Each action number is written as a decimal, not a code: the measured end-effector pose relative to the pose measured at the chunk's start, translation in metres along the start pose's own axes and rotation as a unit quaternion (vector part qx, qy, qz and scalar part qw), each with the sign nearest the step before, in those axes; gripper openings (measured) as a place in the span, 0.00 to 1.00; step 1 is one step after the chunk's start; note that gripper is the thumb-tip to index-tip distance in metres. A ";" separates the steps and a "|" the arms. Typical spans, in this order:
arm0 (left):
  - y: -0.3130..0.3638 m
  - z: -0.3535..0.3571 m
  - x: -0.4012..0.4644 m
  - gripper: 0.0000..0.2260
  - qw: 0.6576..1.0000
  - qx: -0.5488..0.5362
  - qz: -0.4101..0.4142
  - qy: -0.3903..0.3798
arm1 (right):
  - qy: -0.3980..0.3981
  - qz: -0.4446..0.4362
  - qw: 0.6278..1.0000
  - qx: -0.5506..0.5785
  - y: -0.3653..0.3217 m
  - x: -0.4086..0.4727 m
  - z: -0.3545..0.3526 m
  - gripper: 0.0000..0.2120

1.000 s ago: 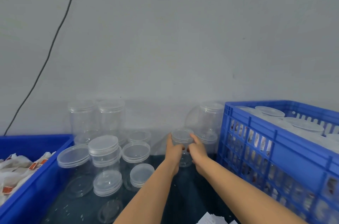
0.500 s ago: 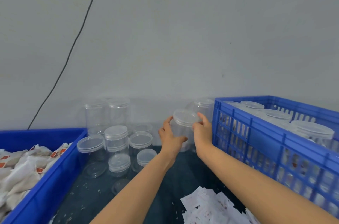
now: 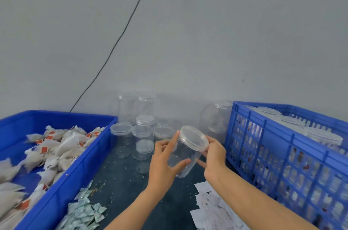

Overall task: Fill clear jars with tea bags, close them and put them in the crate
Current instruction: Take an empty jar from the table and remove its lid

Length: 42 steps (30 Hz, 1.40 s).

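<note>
- Clear plastic jar (image 3: 185, 156) is sitting tilted in mid-air between both hands, above the dark table (image 3: 120, 177), lid (image 3: 194, 138) on, nothing visible inside.
- Left hand (image 3: 165, 162) is cupping the jar body, index finger extended up by the lid; right hand (image 3: 212, 152) is gripping at the lid rim.
- Step in hand, my read: opening an empty jar for filling.
- Next move is probably calling for the right hand twisting the lid off while the left is bracing the body, then reaching left.
- Blue bin (image 3: 62, 188) on the left is holding loose tea bags (image 3: 62, 147).
- Blue crate (image 3: 282, 154) on the right is holding lidded jars, contents showing through its slots.
- Spare empty jars (image 3: 144, 128) are standing by the wall.
</note>
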<state>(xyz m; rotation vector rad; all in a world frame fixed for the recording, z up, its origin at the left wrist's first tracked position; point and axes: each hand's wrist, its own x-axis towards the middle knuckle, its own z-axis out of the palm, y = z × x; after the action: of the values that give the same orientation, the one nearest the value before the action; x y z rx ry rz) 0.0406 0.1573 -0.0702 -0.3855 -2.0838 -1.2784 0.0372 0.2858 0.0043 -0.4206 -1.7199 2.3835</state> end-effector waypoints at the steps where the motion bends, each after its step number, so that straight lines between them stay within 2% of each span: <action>1: -0.005 -0.002 -0.008 0.36 1.000 0.004 0.002 0.002 | -0.002 0.011 1.000 -0.013 0.005 -0.003 -0.001 0.15; 4: -0.014 -0.010 -0.027 0.35 1.000 0.005 0.005 0.004 | -0.023 0.044 0.996 -0.071 0.017 -0.007 -0.001 0.11; 8: -0.025 -0.015 -0.045 0.37 0.999 0.018 0.008 -0.043 | -0.087 0.078 0.975 -0.190 0.036 -0.005 0.006 0.20; 11: -0.032 -0.018 -0.053 0.38 0.998 0.027 -0.010 -0.062 | -0.127 0.046 0.954 -0.269 0.050 -0.001 0.008 0.22; 13: -0.038 -0.020 -0.056 0.38 0.997 0.015 -0.025 -0.071 | -0.156 0.005 0.929 -0.335 0.061 0.000 0.011 0.25; 16: -0.047 -0.022 -0.058 0.37 0.996 0.009 -0.038 -0.078 | -0.149 -0.081 0.867 -0.468 0.074 0.004 0.015 0.31; 20: -0.058 -0.025 -0.054 0.39 0.994 -0.011 -0.055 -0.092 | -0.166 -0.103 0.837 -0.512 0.074 0.012 0.022 0.37; 25: -0.071 -0.021 -0.053 0.54 0.990 0.005 -0.085 -0.115 | -0.196 -0.124 0.793 -0.563 0.070 0.022 0.028 0.35; 29: -0.077 -0.016 -0.056 0.53 0.992 -0.001 -0.089 -0.092 | -0.207 -0.128 0.745 -0.622 0.069 0.020 0.034 0.38; 33: -0.083 -0.018 -0.054 0.52 0.992 -0.007 -0.090 -0.088 | -0.158 -0.184 0.685 -0.687 0.069 0.016 0.041 0.43; 35: -0.085 -0.021 -0.051 0.52 0.993 0.001 -0.082 -0.087 | -0.163 -0.202 0.686 -0.680 0.071 0.017 0.039 0.42; 39: -0.088 -0.024 -0.046 0.52 0.992 0.025 -0.083 -0.094 | -0.189 -0.228 0.727 -0.619 0.075 0.024 0.030 0.34; 42: -0.089 -0.027 -0.043 0.46 0.991 0.032 -0.084 -0.102 | -0.201 -0.262 0.729 -0.599 0.078 0.026 0.024 0.31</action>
<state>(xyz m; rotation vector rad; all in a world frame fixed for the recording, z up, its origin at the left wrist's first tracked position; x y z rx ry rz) 0.0331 0.0950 -0.1510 -0.3290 -2.3661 -1.3107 0.0065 0.2479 -0.0656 0.4731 -2.8679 0.7311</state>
